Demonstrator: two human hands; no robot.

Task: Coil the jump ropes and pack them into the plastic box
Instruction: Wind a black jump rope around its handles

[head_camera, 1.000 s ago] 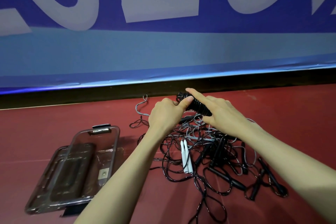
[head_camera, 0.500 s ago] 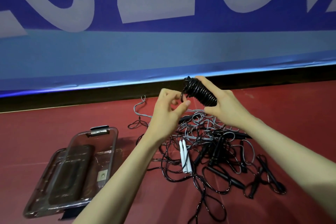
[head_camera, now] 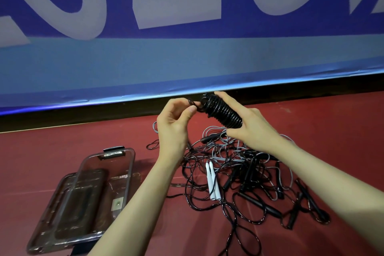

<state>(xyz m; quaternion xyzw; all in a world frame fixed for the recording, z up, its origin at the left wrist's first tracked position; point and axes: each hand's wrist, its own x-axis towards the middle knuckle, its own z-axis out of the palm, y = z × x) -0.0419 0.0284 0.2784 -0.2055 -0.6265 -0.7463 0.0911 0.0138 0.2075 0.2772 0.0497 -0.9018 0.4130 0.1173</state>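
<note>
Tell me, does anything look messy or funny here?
Yes. The jump ropes lie knotted in one heap on the red floor, unlike the neat coiled rope between both hands.

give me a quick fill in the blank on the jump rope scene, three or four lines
1. The right hand holds a tightly wound black rope coil of the colour ____.
2. The left hand pinches the rope's loose ____.
3. The two handles lying side by side in the tangled pile are ____.
4. The plastic box lies to the pile's ____.

Missing words: black; end; white; left
</note>
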